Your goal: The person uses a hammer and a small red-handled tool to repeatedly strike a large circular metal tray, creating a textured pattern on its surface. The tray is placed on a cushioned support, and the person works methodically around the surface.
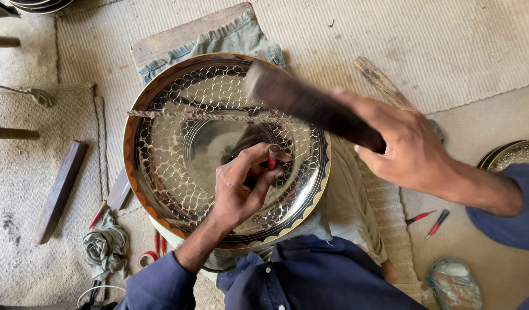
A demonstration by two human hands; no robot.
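Clothing: dark blue shirt at the near edge, sleeves running out to both arms.
Left hand: the left hand sits over the near right part of the tray, fingers pinched shut round a small punch with a red band, its tip down on the metal.
Right hand: the right hand is raised at the right, closed tight on the handle of a dark wooden mallet; the mallet head is blurred above the tray's far side.
Tray: a large round brass tray with a scale pattern and a black and gold rim rests in the person's lap, centre of view.
Cord: a twisted cord lies across the tray's far half.
Floor: woven mat far and right; a wooden bar at left; a crumpled rag near left; red-handled tools at right; another patterned tray's edge at far right.
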